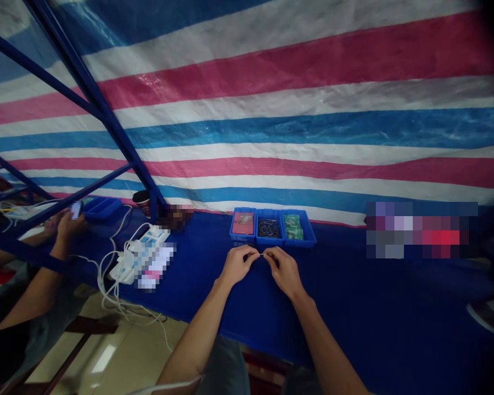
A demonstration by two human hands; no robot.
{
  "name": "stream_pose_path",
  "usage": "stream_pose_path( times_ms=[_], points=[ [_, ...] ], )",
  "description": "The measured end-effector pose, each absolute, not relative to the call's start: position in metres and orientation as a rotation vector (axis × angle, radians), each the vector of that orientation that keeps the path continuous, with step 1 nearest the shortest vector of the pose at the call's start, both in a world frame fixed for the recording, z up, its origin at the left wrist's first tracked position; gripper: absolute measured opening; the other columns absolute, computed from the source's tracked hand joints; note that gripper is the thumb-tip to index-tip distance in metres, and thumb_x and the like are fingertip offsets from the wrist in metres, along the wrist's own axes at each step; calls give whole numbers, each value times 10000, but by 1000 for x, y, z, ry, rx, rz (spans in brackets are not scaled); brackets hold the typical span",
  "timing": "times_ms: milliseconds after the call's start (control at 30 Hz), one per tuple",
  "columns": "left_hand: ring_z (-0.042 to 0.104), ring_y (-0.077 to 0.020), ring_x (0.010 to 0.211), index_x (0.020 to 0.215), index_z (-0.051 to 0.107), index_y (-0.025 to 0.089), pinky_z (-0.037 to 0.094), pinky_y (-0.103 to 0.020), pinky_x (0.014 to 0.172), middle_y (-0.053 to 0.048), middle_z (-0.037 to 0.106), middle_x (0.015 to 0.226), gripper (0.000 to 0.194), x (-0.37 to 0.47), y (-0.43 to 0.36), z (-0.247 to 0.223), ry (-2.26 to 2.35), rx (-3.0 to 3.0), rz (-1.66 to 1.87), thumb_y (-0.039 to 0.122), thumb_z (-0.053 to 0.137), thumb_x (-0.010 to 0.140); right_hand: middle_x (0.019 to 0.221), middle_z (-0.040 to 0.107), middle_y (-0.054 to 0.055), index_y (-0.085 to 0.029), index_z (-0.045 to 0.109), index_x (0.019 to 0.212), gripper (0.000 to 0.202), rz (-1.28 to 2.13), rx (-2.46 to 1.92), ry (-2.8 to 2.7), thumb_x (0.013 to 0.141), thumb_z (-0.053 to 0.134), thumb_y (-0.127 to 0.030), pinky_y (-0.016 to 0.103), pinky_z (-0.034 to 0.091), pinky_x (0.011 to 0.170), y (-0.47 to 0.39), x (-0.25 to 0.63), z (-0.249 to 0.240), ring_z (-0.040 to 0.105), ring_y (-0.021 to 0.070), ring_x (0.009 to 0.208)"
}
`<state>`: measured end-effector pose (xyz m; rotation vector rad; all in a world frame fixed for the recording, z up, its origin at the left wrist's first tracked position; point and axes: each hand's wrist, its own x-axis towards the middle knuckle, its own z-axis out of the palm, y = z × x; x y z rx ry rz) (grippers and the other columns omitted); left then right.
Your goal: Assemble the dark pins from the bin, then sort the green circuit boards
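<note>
My left hand (239, 263) and my right hand (283, 267) are close together over the blue table (271, 312). Between their pinched fingertips runs a small thin piece (263, 254), pale yellowish, held from both sides; it is too small to identify. Just beyond the hands stand three joined blue bins. The left bin (243, 241) has a pink item (242, 224) in it, the middle one (269, 241) holds several dark metal pieces (269, 227), and the right one (308, 233) contains green packets or boards (293, 226).
White power strips (142, 255) with tangled cables lie left of my arms, beside a blurred-out item (156, 269). A dark cup (141, 202) stands near a blue metal frame (119, 134). Far left, another person's hands (69, 224) hold a phone. More blurred-out items (422, 230) lie right.
</note>
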<state>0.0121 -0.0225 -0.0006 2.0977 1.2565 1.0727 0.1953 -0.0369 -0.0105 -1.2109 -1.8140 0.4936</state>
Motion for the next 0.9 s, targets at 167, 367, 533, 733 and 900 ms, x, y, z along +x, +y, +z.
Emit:
stream_pose_path(
  times_ms=[167,367,533,733,900],
  points=[
    [609,-138,681,876,728,178,459,-251,704,-26,692,771,190,12,-22,-2,1239,2096,1084,300,594,933,882,666,34,-251,664,961,222,503,-1206,-1812,995,457,-324,282,453,701,-38,195,-10,637,201,806],
    [617,-141,691,875,732,176,463,-255,714,-31,701,786,191,12,-21,-3,1244,2092,1093,300,597,930,887,667,35,-245,667,944,235,501,-1202,-1815,1002,457,-335,285,454,716,-36,196,-12,633,199,796],
    [611,-140,684,878,732,172,461,-251,704,-34,698,778,210,12,-22,-2,1233,2082,1089,314,589,935,887,670,35,-247,680,966,246,490,-1193,-1829,1007,457,-342,283,454,725,-37,196,-11,637,196,800],
    [606,-142,676,868,734,176,458,-249,700,-31,695,764,208,12,-23,-1,1246,2084,1103,315,593,932,872,676,35,-242,672,922,258,470,-1220,-1837,1003,453,-353,281,458,721,-36,196,-13,637,197,779],
    [613,-143,686,868,730,173,462,-249,714,-33,696,769,215,11,-22,-1,1234,2079,1105,321,589,936,836,679,29,-237,658,891,277,487,-1238,-1846,1002,444,-375,277,442,684,-36,197,-15,626,189,724]
  ],
)
